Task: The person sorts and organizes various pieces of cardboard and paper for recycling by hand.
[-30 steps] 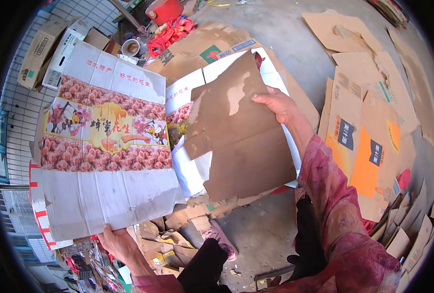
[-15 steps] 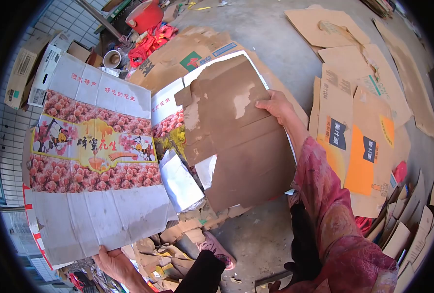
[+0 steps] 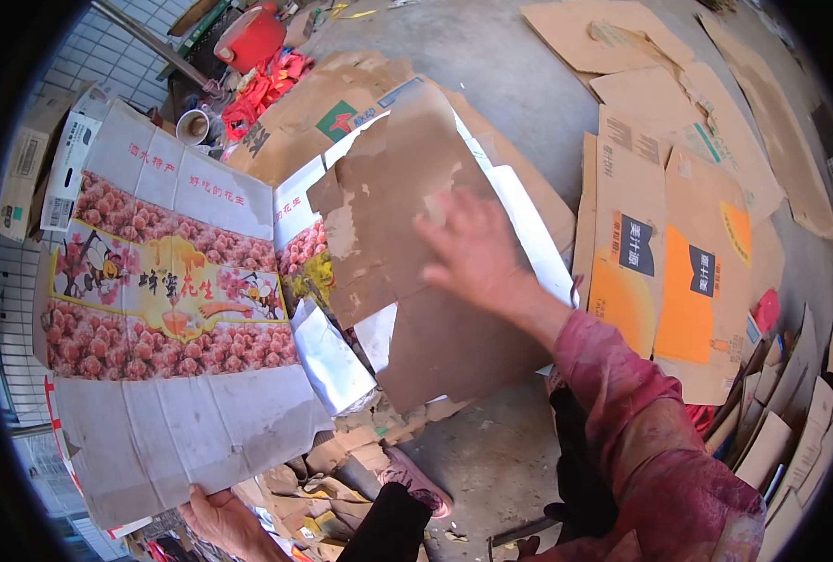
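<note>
A printed cardboard sheet point(image 3: 182, 281) with peanut pictures and red lettering lies spread at the left. My left hand point(image 3: 224, 523) grips its lower edge, thumb on top. Right of it, a plain brown cardboard sheet point(image 3: 435, 328) rests over white-edged printed cardboard. Above the brown sheet is my right hand point(image 3: 472, 248), blurred by motion, its fingers apart and nothing held. Whether its palm touches the cardboard cannot be told. A folded white piece point(image 3: 330, 361) sticks out between the two sheets.
Flattened boxes with orange print point(image 3: 697, 290) lie on the floor at the right, beside upright cardboard pieces point(image 3: 791, 412). A red bucket point(image 3: 248, 39), red cloth point(image 3: 268, 92) and a paper cup point(image 3: 192, 126) are at the upper left. Cardboard scraps point(image 3: 318, 506) surround my shoe point(image 3: 416, 482).
My right hand has let go of the brown sheet's right edge and moved left over its middle. The brown sheet has shifted slightly left. My left hand keeps its grip.
</note>
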The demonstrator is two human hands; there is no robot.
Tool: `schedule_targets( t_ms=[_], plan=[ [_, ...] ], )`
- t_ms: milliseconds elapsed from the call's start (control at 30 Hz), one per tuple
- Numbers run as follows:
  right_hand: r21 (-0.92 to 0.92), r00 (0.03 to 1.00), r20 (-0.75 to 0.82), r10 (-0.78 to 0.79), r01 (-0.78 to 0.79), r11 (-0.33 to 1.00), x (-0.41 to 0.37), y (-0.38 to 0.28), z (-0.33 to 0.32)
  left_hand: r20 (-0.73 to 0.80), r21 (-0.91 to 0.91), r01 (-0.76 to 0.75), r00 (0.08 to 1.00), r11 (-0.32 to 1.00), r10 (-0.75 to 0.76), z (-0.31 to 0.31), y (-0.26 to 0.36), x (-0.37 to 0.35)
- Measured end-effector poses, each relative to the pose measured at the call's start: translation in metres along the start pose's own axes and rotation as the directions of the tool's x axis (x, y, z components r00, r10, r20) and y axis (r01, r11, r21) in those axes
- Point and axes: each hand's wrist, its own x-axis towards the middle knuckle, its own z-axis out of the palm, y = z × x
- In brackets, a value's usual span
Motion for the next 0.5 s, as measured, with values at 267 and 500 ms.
schedule_targets(
  t_ms=[267,500],
  plan=[
    [-0.003,0.906,0.335,0.259,-0.274,0.962,0.008,0.026,0.064,0.043,0.209,-0.108,0.994,0.972,0.101,-0.003,-0.001,-0.005],
    [0.015,0.919,0.318,0.235,-0.252,0.968,0.009,0.027,0.055,0.030,0.063,-0.033,0.999,0.997,0.031,-0.004,-0.001,-0.008]
  ],
)
